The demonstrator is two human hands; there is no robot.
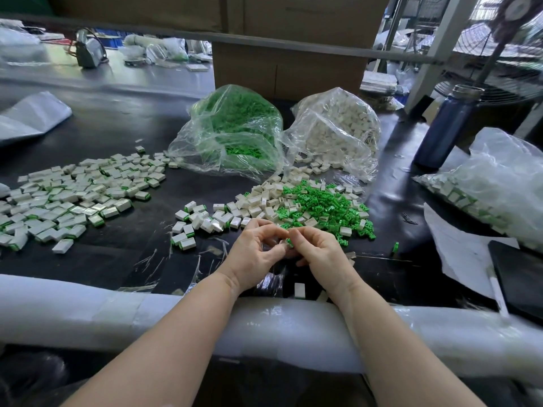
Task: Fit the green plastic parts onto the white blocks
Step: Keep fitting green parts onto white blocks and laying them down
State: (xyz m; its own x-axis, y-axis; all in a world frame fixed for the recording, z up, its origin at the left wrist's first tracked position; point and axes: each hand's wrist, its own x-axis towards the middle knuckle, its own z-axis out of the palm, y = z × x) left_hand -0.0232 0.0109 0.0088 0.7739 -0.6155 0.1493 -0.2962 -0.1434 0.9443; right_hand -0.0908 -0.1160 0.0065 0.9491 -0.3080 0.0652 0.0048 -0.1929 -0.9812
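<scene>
My left hand point(255, 254) and my right hand point(318, 254) meet above the black table near its front edge, fingers curled. A small green plastic part point(289, 241) shows between the fingertips, pinched by my right hand. What my left hand's fingers hold is hidden. Just beyond the hands lies a loose heap of green parts point(323, 210) mixed with white blocks point(264, 201). Several white blocks with green parts fitted point(188, 230) lie to the left of the hands, and a wide spread of them point(76, 195) covers the table's left side.
A clear bag of green parts point(235, 130) and a clear bag of white blocks point(338, 127) stand at the back. A blue bottle point(446, 127), another bag of blocks point(493, 183), paper and a dark tablet point(517, 277) sit on the right. White foam padding point(293, 327) lines the front edge.
</scene>
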